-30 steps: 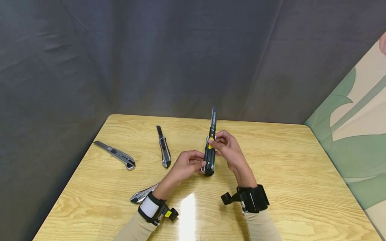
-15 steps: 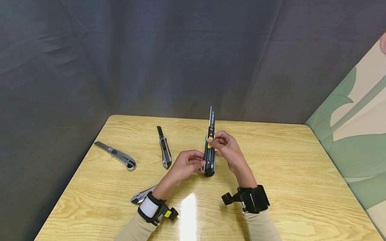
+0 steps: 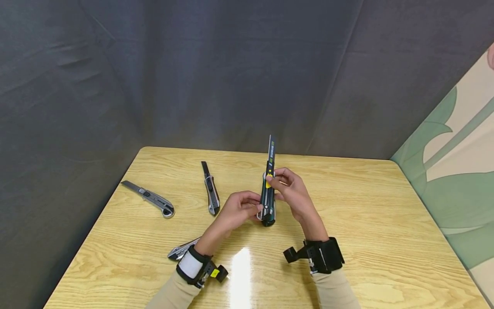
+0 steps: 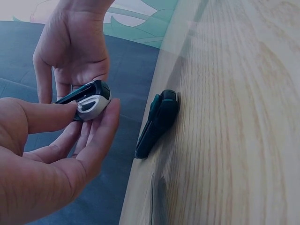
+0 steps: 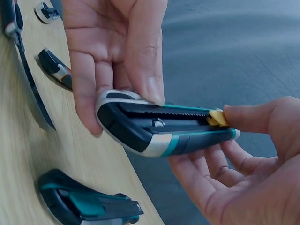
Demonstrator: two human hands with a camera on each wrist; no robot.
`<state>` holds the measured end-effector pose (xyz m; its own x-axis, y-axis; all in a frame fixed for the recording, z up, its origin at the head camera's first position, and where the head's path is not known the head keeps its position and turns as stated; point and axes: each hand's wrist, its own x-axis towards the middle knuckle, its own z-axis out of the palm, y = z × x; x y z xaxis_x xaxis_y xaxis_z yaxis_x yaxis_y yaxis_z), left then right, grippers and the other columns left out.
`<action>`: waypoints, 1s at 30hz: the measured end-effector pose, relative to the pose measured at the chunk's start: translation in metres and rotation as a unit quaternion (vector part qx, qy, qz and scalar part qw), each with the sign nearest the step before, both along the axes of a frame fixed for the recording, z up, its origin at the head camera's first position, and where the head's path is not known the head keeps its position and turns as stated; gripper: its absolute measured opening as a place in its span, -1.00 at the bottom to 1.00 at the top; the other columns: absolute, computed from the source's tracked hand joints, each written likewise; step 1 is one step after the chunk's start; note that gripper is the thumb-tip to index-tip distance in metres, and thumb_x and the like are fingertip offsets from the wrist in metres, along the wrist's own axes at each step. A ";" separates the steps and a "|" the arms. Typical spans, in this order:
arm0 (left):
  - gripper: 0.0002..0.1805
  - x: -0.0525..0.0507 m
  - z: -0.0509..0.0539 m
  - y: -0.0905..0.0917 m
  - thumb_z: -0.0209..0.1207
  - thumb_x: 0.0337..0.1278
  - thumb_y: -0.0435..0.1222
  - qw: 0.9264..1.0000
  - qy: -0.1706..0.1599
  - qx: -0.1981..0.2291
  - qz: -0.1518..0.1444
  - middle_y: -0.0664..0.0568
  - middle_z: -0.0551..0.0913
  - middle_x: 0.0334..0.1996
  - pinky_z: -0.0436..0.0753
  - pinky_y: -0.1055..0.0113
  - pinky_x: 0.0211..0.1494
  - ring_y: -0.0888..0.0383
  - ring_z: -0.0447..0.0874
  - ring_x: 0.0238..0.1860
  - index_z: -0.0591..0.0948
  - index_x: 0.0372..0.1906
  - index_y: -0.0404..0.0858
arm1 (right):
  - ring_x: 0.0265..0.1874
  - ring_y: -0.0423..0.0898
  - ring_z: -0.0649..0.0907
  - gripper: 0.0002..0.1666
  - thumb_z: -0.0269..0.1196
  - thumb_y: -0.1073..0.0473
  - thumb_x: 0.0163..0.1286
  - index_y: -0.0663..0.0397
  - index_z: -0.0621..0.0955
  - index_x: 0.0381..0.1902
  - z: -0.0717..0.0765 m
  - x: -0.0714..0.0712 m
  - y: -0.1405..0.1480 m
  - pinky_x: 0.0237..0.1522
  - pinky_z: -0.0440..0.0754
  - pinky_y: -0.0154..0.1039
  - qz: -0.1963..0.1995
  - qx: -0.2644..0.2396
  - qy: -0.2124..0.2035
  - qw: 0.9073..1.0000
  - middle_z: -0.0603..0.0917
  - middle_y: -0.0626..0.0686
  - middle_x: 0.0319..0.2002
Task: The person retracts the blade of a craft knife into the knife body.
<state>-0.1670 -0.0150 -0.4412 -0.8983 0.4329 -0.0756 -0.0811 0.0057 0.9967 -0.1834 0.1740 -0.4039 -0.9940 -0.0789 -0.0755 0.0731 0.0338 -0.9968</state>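
A black and teal utility knife (image 3: 266,198) with a yellow slider is held between both hands above the table, its long dark printed blade pointing away. My left hand (image 3: 240,210) pinches the rear end of its handle, thumb on top. My right hand (image 3: 292,194) grips the front part, thumb against the yellow slider (image 5: 216,118) and fingers beneath. In the right wrist view the toothed slot of the handle faces the camera. Below it, a second black and teal utility knife (image 5: 86,201) lies on the tabletop; in the head view the held knife largely hides it.
On the wooden table (image 3: 366,206), a grey snap-off knife (image 3: 156,201) lies at the far left. A black and grey one (image 3: 210,191) with its blade out lies left of my hands. Another silver-black knife (image 3: 180,251) is partly covered by my left wrist. A dark curtain (image 3: 239,77) hangs behind.
The held utility knife has tipped very slightly to the left, with its blade tip a little higher. Both hands keep the same hold and have hardly moved.
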 end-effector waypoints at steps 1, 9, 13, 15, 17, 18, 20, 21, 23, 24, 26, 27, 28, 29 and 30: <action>-0.74 0.000 0.000 0.000 0.21 0.27 -0.45 1.000 0.002 -0.002 0.000 -0.29 0.67 -0.10 0.73 -0.17 -0.01 0.08 0.74 -0.26 0.62 0.03 -0.41 | -0.30 -0.15 0.65 -0.65 0.30 0.10 0.41 0.17 0.51 0.01 0.000 0.000 -0.001 -0.19 0.79 -0.16 -0.003 -0.003 0.002 1.000 0.60 -0.01 -0.23; -0.74 -0.001 -0.002 -0.001 0.22 0.27 -0.44 1.000 0.020 -0.011 0.001 -0.30 0.66 -0.09 0.74 -0.16 -0.03 0.04 0.74 -0.22 0.62 0.03 -0.39 | -0.34 -0.17 0.67 -0.69 0.30 0.23 0.39 0.21 0.50 0.01 -0.002 0.001 -0.002 -0.16 0.78 -0.08 -0.013 -0.021 0.023 0.999 0.61 -0.03 -0.27; -0.73 -0.001 -0.002 0.000 0.22 0.27 -0.44 1.000 0.018 -0.005 -0.001 -0.31 0.66 -0.07 0.74 -0.15 -0.01 0.06 0.73 -0.21 0.61 0.04 -0.41 | -0.31 -0.15 0.70 -0.66 0.31 0.29 0.35 0.19 0.49 0.03 -0.002 0.001 -0.001 -0.14 0.77 -0.11 -0.006 -0.017 0.021 1.000 0.61 0.01 -0.22; -0.74 0.000 -0.002 -0.001 0.22 0.28 -0.44 1.000 0.019 -0.007 0.002 -0.30 0.66 -0.08 0.75 -0.14 -0.03 0.07 0.73 -0.22 0.61 0.04 -0.40 | -0.30 -0.15 0.72 -0.63 0.32 0.30 0.33 0.18 0.49 0.05 -0.001 0.002 -0.001 -0.13 0.76 -0.12 0.000 -0.012 0.020 1.000 0.61 0.04 -0.18; -0.75 0.000 -0.001 -0.002 0.21 0.28 -0.44 1.000 0.020 -0.012 0.003 -0.29 0.66 -0.10 0.75 -0.14 -0.05 0.08 0.73 -0.24 0.62 0.03 -0.39 | -0.30 -0.16 0.72 -0.62 0.32 0.29 0.34 0.19 0.49 0.07 -0.001 0.002 -0.002 -0.13 0.76 -0.12 0.003 -0.011 0.019 1.000 0.61 0.06 -0.16; -0.75 0.000 -0.001 -0.003 0.21 0.28 -0.44 1.000 0.019 -0.013 0.002 -0.28 0.66 -0.10 0.75 -0.14 -0.05 0.08 0.73 -0.25 0.62 0.03 -0.39 | -0.30 -0.17 0.72 -0.61 0.32 0.28 0.34 0.19 0.48 0.07 -0.001 0.002 -0.003 -0.13 0.76 -0.11 0.004 -0.010 0.018 1.000 0.61 0.07 -0.15; -0.75 0.000 0.000 -0.003 0.21 0.28 -0.44 1.000 0.016 -0.013 -0.001 -0.28 0.66 -0.10 0.75 -0.15 -0.04 0.08 0.73 -0.25 0.62 0.03 -0.39 | -0.30 -0.17 0.72 -0.61 0.33 0.27 0.34 0.19 0.48 0.08 -0.001 0.002 -0.003 -0.13 0.77 -0.11 0.005 -0.006 0.015 1.000 0.61 0.06 -0.15; -0.75 0.000 0.000 -0.003 0.21 0.29 -0.43 1.000 0.015 -0.013 -0.002 -0.28 0.66 -0.10 0.75 -0.15 -0.04 0.08 0.73 -0.25 0.62 0.03 -0.39 | -0.30 -0.17 0.72 -0.61 0.33 0.27 0.34 0.18 0.48 0.08 -0.001 0.001 -0.002 -0.13 0.77 -0.10 0.005 -0.006 0.014 1.000 0.61 0.07 -0.15; -0.75 0.000 0.000 -0.004 0.21 0.29 -0.43 1.000 0.013 -0.012 -0.004 -0.28 0.66 -0.10 0.74 -0.16 -0.03 0.08 0.73 -0.24 0.61 0.04 -0.40 | -0.30 -0.17 0.72 -0.60 0.33 0.25 0.35 0.17 0.48 0.09 -0.001 0.001 -0.002 -0.12 0.78 -0.08 0.005 -0.005 0.011 1.000 0.61 0.09 -0.14; -0.74 0.000 0.001 -0.004 0.21 0.30 -0.42 1.000 0.013 -0.012 -0.004 -0.27 0.66 -0.10 0.74 -0.16 -0.03 0.08 0.73 -0.24 0.61 0.04 -0.40 | -0.30 -0.17 0.72 -0.60 0.33 0.24 0.35 0.17 0.48 0.09 -0.001 0.001 -0.002 -0.11 0.78 -0.07 0.006 -0.004 0.011 1.000 0.61 0.10 -0.13; -0.75 0.000 0.001 -0.004 0.21 0.30 -0.42 1.000 0.009 -0.011 -0.003 -0.27 0.66 -0.09 0.74 -0.16 -0.01 0.08 0.74 -0.24 0.61 0.04 -0.40 | -0.30 -0.16 0.72 -0.59 0.33 0.22 0.35 0.17 0.48 0.10 -0.001 0.001 -0.002 -0.10 0.79 -0.06 0.007 -0.004 0.010 1.000 0.60 0.14 -0.11; -0.74 0.000 0.002 -0.004 0.21 0.30 -0.42 1.000 0.009 -0.011 -0.002 -0.27 0.66 -0.09 0.74 -0.15 -0.01 0.08 0.74 -0.24 0.61 0.04 -0.40 | -0.30 -0.16 0.71 -0.58 0.33 0.21 0.35 0.16 0.48 0.10 -0.001 0.001 -0.002 -0.10 0.78 -0.06 0.007 -0.005 0.009 1.000 0.59 0.16 -0.09; -0.74 0.000 0.002 -0.004 0.21 0.30 -0.42 1.000 0.008 -0.012 -0.002 -0.27 0.66 -0.09 0.74 -0.15 -0.01 0.08 0.74 -0.24 0.61 0.04 -0.40 | -0.30 -0.16 0.70 -0.58 0.33 0.20 0.36 0.16 0.49 0.11 -0.001 0.001 -0.002 -0.09 0.79 -0.07 0.008 -0.005 0.008 1.000 0.59 0.17 -0.09; -0.74 0.000 0.002 -0.004 0.21 0.30 -0.42 1.000 0.007 -0.012 -0.003 -0.27 0.66 -0.08 0.74 -0.15 -0.01 0.08 0.74 -0.24 0.61 0.04 -0.39 | -0.29 -0.16 0.70 -0.58 0.33 0.19 0.36 0.16 0.49 0.11 -0.001 0.001 -0.003 -0.09 0.79 -0.07 0.008 -0.005 0.006 1.000 0.58 0.18 -0.08; -0.74 0.000 0.003 -0.004 0.20 0.30 -0.42 1.000 0.007 -0.012 -0.003 -0.28 0.66 -0.08 0.75 -0.13 -0.01 0.08 0.75 -0.23 0.61 0.05 -0.40 | -0.29 -0.16 0.69 -0.58 0.33 0.18 0.37 0.15 0.49 0.11 0.000 0.001 -0.003 -0.08 0.78 -0.07 0.007 -0.006 0.005 1.000 0.58 0.19 -0.07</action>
<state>-0.1671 -0.0189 -0.4383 -0.8972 0.4357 -0.0723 -0.0662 0.0291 0.9974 -0.1829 0.1712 -0.4044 -0.9934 -0.0943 -0.0650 0.0631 0.0233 -0.9977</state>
